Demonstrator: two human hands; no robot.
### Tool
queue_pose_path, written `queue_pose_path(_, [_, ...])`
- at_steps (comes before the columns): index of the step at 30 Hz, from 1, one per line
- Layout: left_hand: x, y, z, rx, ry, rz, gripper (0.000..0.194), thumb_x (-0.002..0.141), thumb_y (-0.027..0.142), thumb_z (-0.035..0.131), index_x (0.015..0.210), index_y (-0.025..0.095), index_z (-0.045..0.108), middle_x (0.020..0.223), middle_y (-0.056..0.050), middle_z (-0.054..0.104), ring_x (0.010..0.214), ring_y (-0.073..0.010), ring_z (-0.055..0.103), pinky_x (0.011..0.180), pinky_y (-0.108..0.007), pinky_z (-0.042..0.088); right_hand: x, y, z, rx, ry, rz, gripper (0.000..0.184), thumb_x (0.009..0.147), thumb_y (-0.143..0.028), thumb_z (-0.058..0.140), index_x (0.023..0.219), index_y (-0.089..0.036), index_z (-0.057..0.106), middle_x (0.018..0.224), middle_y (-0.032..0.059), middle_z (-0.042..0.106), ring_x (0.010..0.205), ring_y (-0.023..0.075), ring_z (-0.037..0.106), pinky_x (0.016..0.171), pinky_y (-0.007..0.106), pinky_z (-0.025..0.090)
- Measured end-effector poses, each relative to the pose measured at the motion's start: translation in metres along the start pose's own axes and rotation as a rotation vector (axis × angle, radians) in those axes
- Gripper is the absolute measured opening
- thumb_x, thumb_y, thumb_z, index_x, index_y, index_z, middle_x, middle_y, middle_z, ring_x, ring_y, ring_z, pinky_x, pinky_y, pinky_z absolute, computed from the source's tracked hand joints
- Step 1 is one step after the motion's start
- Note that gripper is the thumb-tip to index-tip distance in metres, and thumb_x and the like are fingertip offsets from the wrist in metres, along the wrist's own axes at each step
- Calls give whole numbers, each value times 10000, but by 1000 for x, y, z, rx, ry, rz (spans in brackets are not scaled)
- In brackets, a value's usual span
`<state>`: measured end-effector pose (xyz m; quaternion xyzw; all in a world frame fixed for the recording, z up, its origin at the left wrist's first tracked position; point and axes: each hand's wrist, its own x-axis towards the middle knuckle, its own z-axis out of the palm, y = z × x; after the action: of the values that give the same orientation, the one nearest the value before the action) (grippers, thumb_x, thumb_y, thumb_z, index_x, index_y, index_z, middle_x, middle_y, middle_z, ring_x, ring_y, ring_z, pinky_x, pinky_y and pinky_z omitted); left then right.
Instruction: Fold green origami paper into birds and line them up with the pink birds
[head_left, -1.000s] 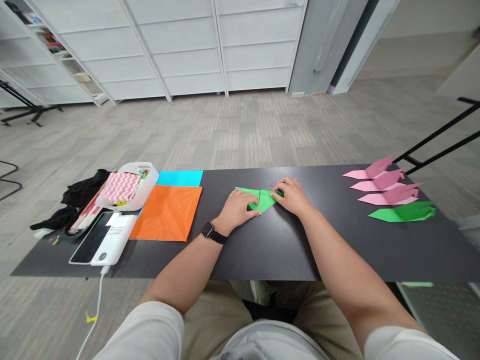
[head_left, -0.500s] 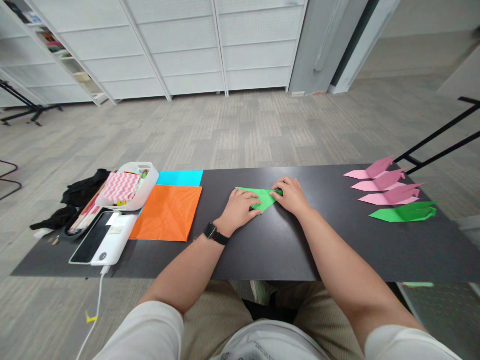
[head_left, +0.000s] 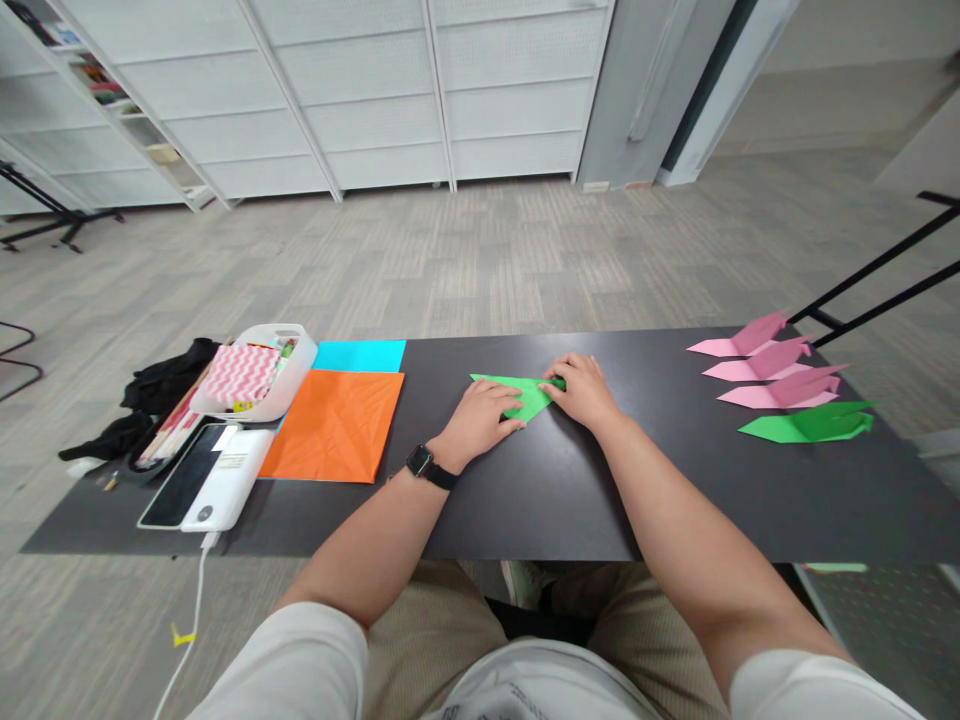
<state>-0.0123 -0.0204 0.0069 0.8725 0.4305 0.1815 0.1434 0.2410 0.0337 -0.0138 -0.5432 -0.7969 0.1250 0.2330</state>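
Note:
A folded piece of green origami paper (head_left: 531, 398) lies on the dark table in front of me, narrowing to a point at its upper left. Across its left part rests my left hand (head_left: 484, 415), fingers stretched out and thumb apart, pressing the paper down. At the paper's right end, my right hand (head_left: 581, 388) has thumb and fingers curled together on a darker green folded edge. My fingers cover parts of the paper at both ends.
Folded pink paper birds (head_left: 780, 388) and a green one (head_left: 810, 425) stand at the right. To the left are orange sheets (head_left: 341, 425), a blue sheet (head_left: 364, 355), a white basket (head_left: 300, 365), a phone (head_left: 180, 480) and a white power bank (head_left: 229, 485) with a cable.

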Motion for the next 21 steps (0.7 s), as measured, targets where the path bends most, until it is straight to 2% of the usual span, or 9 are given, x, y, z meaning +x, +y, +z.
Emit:
queue_pose_path(4, [0, 2, -1, -14, -9, 1, 294, 975, 426, 756, 1241, 302, 782, 1444, -23, 711, 1333, -264, 603, 1247, -484, 359, 0, -1, 0, -4, -3, 7, 137, 935, -369, 696, 1027, -290, 760, 1150, 90, 668, 1210, 349, 601, 1207, 731, 295])
queue_pose_path(7, [0, 4, -2, -16, -7, -20, 334, 977, 428, 749, 1290, 311, 763, 1449, -27, 709, 1340, -272, 594, 1239, -494, 358, 0, -2, -2, 4, 33, 20, 209, 950, -350, 668, 1133, -292, 750, 1171, 96, 675, 1209, 348, 612, 1216, 715, 299])
queue_pose_path(10, [-1, 6, -3, 7, 18, -65, 340, 975, 434, 748, 1287, 300, 762, 1433, -31, 719, 1320, -284, 597, 1223, -502, 364, -1, -5, -7, 31, 94, 17, 305, 964, -366, 644, 1243, -276, 727, 1203, 124, 673, 1201, 349, 621, 1178, 631, 397])
queue_pose_path(12, [-2, 7, -4, 16, 42, -92, 350, 971, 428, 751, 1291, 286, 755, 1414, -32, 729, 1297, -288, 605, 1210, -500, 375, -2, -10, -11, 45, 83, -25, 399, 954, -408, 661, 1327, -270, 695, 1249, 140, 667, 1231, 358, 614, 1160, 598, 430])
queue_pose_path(14, [-3, 8, -4, 7, 62, -104, 377, 966, 434, 754, 1311, 285, 740, 1406, -32, 732, 1290, -287, 607, 1207, -493, 379, -6, -17, -12, 36, 22, -81, 553, 931, -453, 694, 1451, -282, 618, 1347, 145, 648, 1317, 372, 583, 1220, 638, 361])
queue_pose_path(17, [-3, 8, -4, -9, 69, -111, 414, 955, 456, 761, 1333, 292, 723, 1411, -37, 725, 1304, -291, 600, 1214, -491, 377, -11, -27, -7, -12, -74, -118, 888, 873, -510, 754, 1650, -287, 387, 1551, 171, 543, 1484, 422, 458, 1271, 735, 208])
queue_pose_path(19, [-2, 8, -3, -10, 64, -119, 421, 950, 463, 765, 1331, 289, 721, 1405, -45, 726, 1311, -298, 595, 1214, -495, 378, -13, -29, -2, -33, -115, -120, 1040, 844, -531, 780, 1708, -277, 260, 1617, 187, 484, 1544, 453, 382, 1267, 763, 182])
queue_pose_path(21, [-2, 7, -3, -11, 54, -123, 425, 945, 470, 773, 1326, 289, 722, 1399, -46, 728, 1309, -301, 595, 1210, -498, 382, -14, -29, 2, -43, -133, -105, 1096, 834, -547, 786, 1725, -280, 206, 1646, 188, 455, 1573, 469, 336, 1266, 775, 168])
